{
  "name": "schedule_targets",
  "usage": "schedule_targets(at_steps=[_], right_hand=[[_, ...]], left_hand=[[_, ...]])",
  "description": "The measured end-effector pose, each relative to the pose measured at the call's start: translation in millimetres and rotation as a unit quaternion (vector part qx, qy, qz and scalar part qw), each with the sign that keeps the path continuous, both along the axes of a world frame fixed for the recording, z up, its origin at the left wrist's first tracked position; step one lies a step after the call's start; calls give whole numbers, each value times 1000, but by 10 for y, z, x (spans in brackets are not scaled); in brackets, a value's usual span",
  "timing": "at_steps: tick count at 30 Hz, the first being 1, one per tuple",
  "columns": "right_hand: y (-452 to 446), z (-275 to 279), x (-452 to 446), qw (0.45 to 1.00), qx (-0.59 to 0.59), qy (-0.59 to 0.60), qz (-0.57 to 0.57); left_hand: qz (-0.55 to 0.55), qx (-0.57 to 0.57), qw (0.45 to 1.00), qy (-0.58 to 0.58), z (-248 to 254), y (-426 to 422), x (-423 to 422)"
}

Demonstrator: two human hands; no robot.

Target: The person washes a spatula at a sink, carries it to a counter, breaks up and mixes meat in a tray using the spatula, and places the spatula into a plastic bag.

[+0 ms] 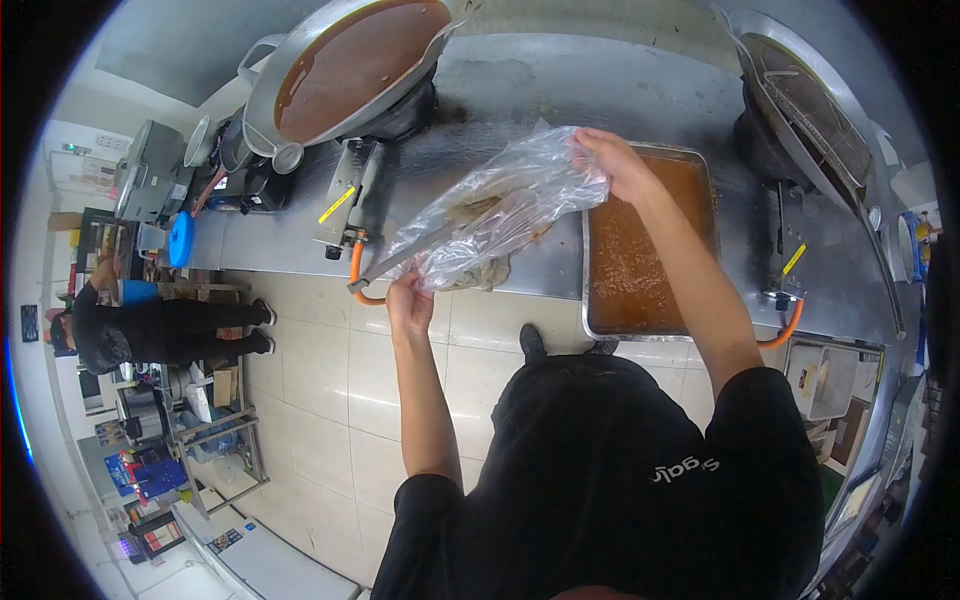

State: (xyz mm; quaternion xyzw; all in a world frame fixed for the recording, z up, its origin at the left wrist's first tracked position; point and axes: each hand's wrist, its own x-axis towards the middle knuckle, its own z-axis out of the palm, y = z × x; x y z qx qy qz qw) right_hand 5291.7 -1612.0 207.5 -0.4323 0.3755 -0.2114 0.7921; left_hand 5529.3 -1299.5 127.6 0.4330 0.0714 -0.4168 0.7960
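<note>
A transparent plastic bag (500, 215) is stretched slantwise above the counter's front edge. My left hand (410, 303) grips its lower left end, with the fingers closed. At the upper right end, my right hand (612, 165) pinches the plastic. Through the film, brownish shapes show, but I cannot tell whether they are in the bag or behind it. A crumpled greyish cloth (488, 273) hangs partly hidden below the bag. Right of it, beneath my right forearm, lies a metal tray (702, 160) with brown liquid and a patch of pale bits.
A large pan (432, 55) of reddish-brown liquid stands on a burner at the back left. Another wide pan (840, 60) with a wire rack (815, 110) is at the right. Orange hoses (357, 265) hang at the counter edge. A person in dark clothes (150, 330) stands far left.
</note>
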Motion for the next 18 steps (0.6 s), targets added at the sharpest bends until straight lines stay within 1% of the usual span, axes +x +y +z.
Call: schedule_targets(at_steps=[1, 3, 4, 6, 8, 9, 10, 11, 12, 13, 14, 15, 16, 17, 18], right_hand=[[-11, 10, -18, 1000, 14, 2, -14], [-150, -167, -107, 994, 102, -18, 25], [-186, -213, -131, 988, 144, -29, 45], [-160, -291, -189, 989, 145, 5, 29], [-161, -353, -238, 990, 140, 23, 4], [-176, -410, -266, 990, 136, 24, -13], [-176, -425, -272, 991, 132, 26, -29], [-180, -440, -260, 987, 151, -4, -49], [-176, -435, -238, 982, 169, -35, -70], [-172, -427, -225, 976, 187, -66, -91], [-263, -581, -207, 955, 221, -198, 17], [-448, -883, -177, 905, 247, -324, 123], [-554, -1054, -171, 828, 264, -441, 226], [-530, -966, -162, 874, 238, -381, 186], [-480, -714, -106, 913, 209, -317, 146]], left_hand=[[-26, -30, 999, 25, -113, 8, 56], [-77, -90, 990, 76, -392, 65, 195], [-102, -149, 979, 96, -313, 43, 142], [-153, -266, 942, 135, -108, -20, -11], [-54, -100, 979, 167, 301, -184, -190], [-3, -14, 983, 181, 408, -227, -229], [-68, -118, 970, 202, 232, -170, -120], [-132, -220, 941, 220, -73, -69, 69], [-195, -318, 898, 234, -67, -65, 102], [-185, -341, 897, 211, -80, -81, 95], [-176, -363, 895, 189, -104, -106, 70], [-168, -384, 893, 166, 24, -180, -9], [-94, -339, 925, 147, 232, -272, -113], [-19, -290, 948, 127, 486, -364, -234], [-5, -294, 949, 110, 504, -394, -225]])
